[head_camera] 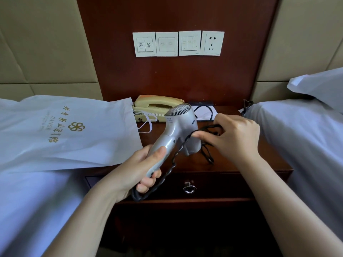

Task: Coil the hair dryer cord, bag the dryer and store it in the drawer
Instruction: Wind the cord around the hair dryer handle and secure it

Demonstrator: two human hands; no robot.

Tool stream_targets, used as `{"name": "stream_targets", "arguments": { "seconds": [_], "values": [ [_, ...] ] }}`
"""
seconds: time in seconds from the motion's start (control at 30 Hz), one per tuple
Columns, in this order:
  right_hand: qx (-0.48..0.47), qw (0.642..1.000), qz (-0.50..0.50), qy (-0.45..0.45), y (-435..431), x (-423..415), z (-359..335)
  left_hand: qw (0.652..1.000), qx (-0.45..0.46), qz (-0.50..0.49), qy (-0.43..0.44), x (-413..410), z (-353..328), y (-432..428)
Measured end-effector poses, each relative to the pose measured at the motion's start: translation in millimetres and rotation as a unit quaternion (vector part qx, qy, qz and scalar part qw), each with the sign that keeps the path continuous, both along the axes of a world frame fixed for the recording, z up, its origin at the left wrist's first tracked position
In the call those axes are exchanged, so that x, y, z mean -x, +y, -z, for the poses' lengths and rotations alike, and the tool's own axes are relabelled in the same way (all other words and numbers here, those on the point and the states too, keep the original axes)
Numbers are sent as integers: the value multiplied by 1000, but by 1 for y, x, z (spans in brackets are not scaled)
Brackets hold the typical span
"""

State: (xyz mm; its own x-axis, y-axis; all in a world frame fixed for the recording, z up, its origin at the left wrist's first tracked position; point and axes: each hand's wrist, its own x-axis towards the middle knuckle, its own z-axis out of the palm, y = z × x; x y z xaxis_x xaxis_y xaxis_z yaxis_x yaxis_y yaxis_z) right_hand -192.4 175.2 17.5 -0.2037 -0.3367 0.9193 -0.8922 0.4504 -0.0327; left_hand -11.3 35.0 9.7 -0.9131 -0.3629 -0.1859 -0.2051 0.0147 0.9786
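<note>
Silver dryer: the one hair dryer [178, 130] is smooth grey plastic with a round ribbed grille at its back end. It is held at the centre of the frame above the nightstand [259, 160], nozzle tipped down and to the right.
Left hand: the left hand [137, 169] is wrapped tight round the dryer's handle, thumb lying along it and fingers curled underneath.
Right hand: the right hand [235, 138], right of centre, is nearly closed and pinches several loops of cord beside the nozzle between thumb and fingers.
Cord: one black cord [172, 162], twisted like rope, runs from under the left hand up across the dryer to the right hand. More loops hang below that hand.
Bag: one white bag [65, 130] with gold print lies flat on the bed at left. Its mouth faces the nightstand, and its thin white handles spill over the edge.
Drawer: one dark glossy wooden drawer [213, 184], lower centre, is closed and has a single metal ring pull [189, 188].
Telephone: one cream telephone [156, 105] sits at the back of the nightstand, behind the dryer.
Wall plates: four white square wall plates [178, 43] sit in a row at upper centre, three with switches and one a socket.
Pillow: one white pillow [319, 86] lies at the right edge.
</note>
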Motion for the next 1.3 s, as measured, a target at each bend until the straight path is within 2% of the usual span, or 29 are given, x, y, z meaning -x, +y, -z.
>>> {"name": "stream_targets", "arguments": {
  "seconds": [0.13,0.3,0.37,0.47,0.6,0.8,0.97,1.03,1.1,1.2,1.3],
  "values": [
    [3,999,-5,33,-6,-5,-4,992,113,44,-24,0,0,12],
    [23,998,-32,43,-7,-9,-9,963,260,58,-32,8,2,17],
    [22,998,-34,44,-9,-11,-13,961,269,63,-29,11,3,17],
    [-30,999,-28,14,-8,-7,-23,968,234,83,-28,10,-1,17],
    [-102,984,-76,-128,-1,11,-33,973,200,107,-42,4,-5,6],
    [-162,899,-226,-338,-1,33,-18,980,50,177,-73,-1,1,-14],
    [-115,834,-207,-498,2,30,-12,971,-123,203,-18,2,0,-21],
    [-107,823,-221,-513,2,28,-7,952,-215,218,18,4,3,-28],
    [-104,829,-229,-500,-1,29,2,944,-258,199,57,8,6,-32],
    [-144,849,-204,-466,-7,29,10,965,-227,82,101,14,10,-31],
    [-227,870,-178,-399,-12,21,8,964,-211,-7,163,18,10,-27]
  ]
}}
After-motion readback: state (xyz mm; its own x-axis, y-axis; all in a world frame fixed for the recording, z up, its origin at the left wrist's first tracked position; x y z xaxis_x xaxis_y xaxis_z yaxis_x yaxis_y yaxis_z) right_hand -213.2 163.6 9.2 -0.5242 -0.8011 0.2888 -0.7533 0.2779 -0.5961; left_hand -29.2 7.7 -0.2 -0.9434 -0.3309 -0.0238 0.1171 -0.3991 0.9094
